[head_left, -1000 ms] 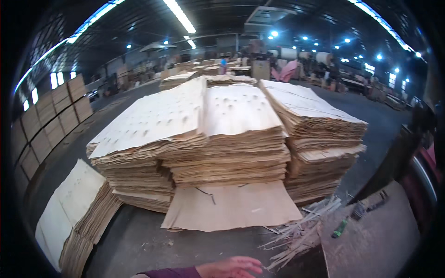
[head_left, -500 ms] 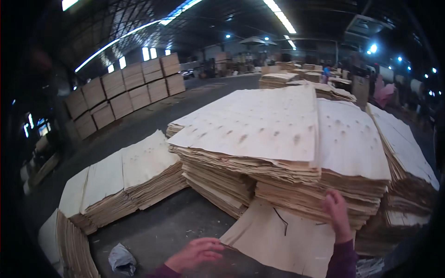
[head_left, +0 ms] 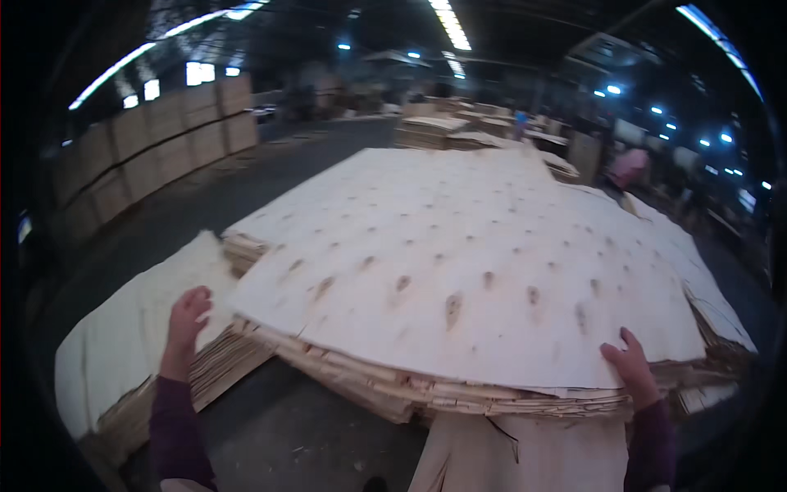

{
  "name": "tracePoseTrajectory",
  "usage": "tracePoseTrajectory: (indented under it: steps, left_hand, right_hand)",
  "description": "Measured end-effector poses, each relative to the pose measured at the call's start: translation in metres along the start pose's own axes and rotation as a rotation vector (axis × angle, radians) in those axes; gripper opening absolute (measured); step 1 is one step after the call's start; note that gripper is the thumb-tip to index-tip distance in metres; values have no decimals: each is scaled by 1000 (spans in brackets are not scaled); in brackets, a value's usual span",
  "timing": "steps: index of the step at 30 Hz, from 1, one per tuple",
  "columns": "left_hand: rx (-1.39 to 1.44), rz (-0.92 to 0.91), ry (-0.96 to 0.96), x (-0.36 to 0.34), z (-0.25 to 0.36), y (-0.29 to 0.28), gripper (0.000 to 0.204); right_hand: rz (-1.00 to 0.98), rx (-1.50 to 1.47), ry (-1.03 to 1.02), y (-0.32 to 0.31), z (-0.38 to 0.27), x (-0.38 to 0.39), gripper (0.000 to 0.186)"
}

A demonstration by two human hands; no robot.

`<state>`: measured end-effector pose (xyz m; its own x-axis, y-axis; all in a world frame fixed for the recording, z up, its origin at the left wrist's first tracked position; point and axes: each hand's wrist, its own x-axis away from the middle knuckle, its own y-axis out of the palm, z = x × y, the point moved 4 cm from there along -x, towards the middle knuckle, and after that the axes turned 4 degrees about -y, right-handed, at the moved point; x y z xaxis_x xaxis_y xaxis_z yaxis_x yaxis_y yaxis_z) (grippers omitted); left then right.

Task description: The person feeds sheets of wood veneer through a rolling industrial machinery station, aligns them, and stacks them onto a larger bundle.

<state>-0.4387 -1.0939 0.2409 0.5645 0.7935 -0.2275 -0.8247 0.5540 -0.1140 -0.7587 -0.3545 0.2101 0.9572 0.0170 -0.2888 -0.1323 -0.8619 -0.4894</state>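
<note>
A broad, pale wood veneer sheet [head_left: 393, 246] with dark knots lies across the top of a large stack of veneer sheets [head_left: 492, 402]. My left hand [head_left: 190, 318] is raised beside the sheet's left corner, fingers loosely bent and apart, with nothing in it. By the sheet's near right corner is my right hand [head_left: 631, 365], its thumb and forefinger spread over the sheet's edge. It seems to touch the edge without gripping it; its lower fingers are hard to make out. Under the stack's near side, another veneer sheet [head_left: 533, 455] slopes down with a dark strap on it.
A lower veneer stack [head_left: 139, 336] stands at my left, and another stack [head_left: 680, 262] adjoins on the right. Tall bundled stacks [head_left: 156, 135] line the far left. More stacks [head_left: 434, 127] and a person in pink [head_left: 629, 168] are farther back. Dark floor [head_left: 287, 435] shows below.
My left hand has risen and moved left, away from the lower middle. My right hand is slightly farther right. A knotted sheet now spans the gap between two stack tops; the view has shifted.
</note>
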Motion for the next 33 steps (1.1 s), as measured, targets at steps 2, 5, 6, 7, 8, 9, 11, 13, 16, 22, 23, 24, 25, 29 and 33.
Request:
tracePoseTrajectory:
  steps: [2,5,6,7,8,9,11,13,16,22,23,24,25,29,33]
  left_hand:
    - [-362,-34,-13,-83,-32,-11,33]
    - [-625,-289,-247,-158,-92,20,39]
    - [-687,-335,-317,-165,-114,36,48]
    - [-555,-462,-303,-166,-127,55,53]
    - [-463,-524,-193,-174,-156,56,52]
    - [-375,-575,-92,-184,-175,53,51]
    - [-304,-684,-260,-172,-138,71,49]
    - [-213,-798,-438,-155,-118,89,47]
    - [81,-786,-519,-133,-93,100,41]
    - [-142,-840,-422,-124,-71,94,40]
    - [-176,-769,-342,-124,-76,96,40]
    - [-207,-709,-262,-123,-77,98,41]
    - [-209,-715,-253,-119,-71,98,41]
    - [-434,-744,-171,-96,-49,93,41]
    - [-263,-698,-274,-66,-74,60,41]
  right_hand:
    - [-108,-12,162,2,1,1,81]
    - [-185,-131,315,5,-39,10,64]
    - [-251,-140,372,7,-48,16,58]
    - [-213,-139,378,2,-47,22,58]
    - [-216,-133,414,-1,-41,22,55]
    - [-233,-130,450,1,-38,21,52]
    - [-217,-61,497,7,-57,21,58]
    - [-194,31,543,4,-77,25,65]
    - [-186,390,492,-1,-48,6,78]
    - [-284,388,479,1,-27,-12,95]
    - [-282,383,474,5,-28,-12,95]
    - [-244,470,414,6,-30,-12,87]
    - [-206,553,354,9,-28,-10,78]
    - [56,632,185,5,3,-3,80]
    - [-78,486,145,-5,8,28,75]
